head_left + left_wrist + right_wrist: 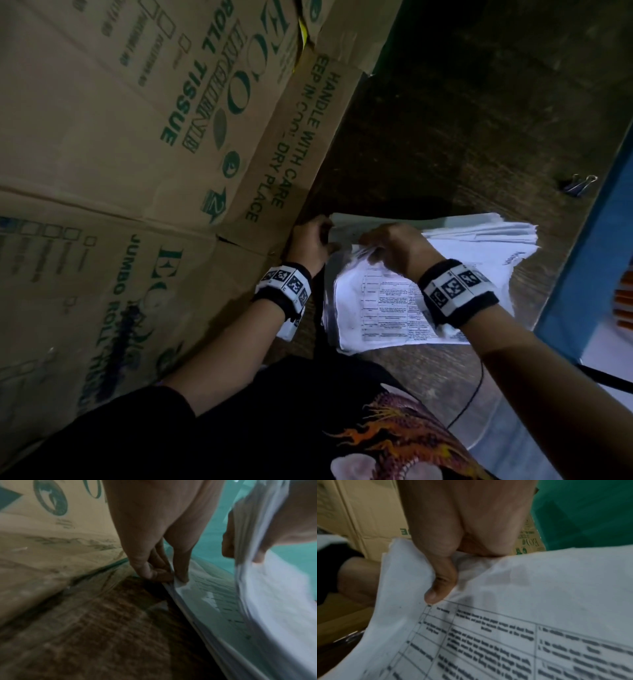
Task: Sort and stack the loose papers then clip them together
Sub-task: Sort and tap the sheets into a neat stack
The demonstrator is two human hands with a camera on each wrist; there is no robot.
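Note:
A pile of white printed papers [383,308] lies on the dark wooden floor [462,120] in the head view. My left hand [320,236] pinches the pile's far left corner; in the left wrist view its fingertips [181,578] close on the edge of the lower sheets [214,601]. My right hand [370,245] grips a lifted sheaf of the upper sheets, with its thumb [440,586] on top of a page with a printed table [513,615]. A black binder clip [579,186] lies alone on the floor, far right of both hands.
Flattened brown cardboard boxes [137,137] with green print cover the floor on the left, right beside the pile. A blue edge [589,257] runs along the right side. My lap in dark clothing [308,428] is just below the papers.

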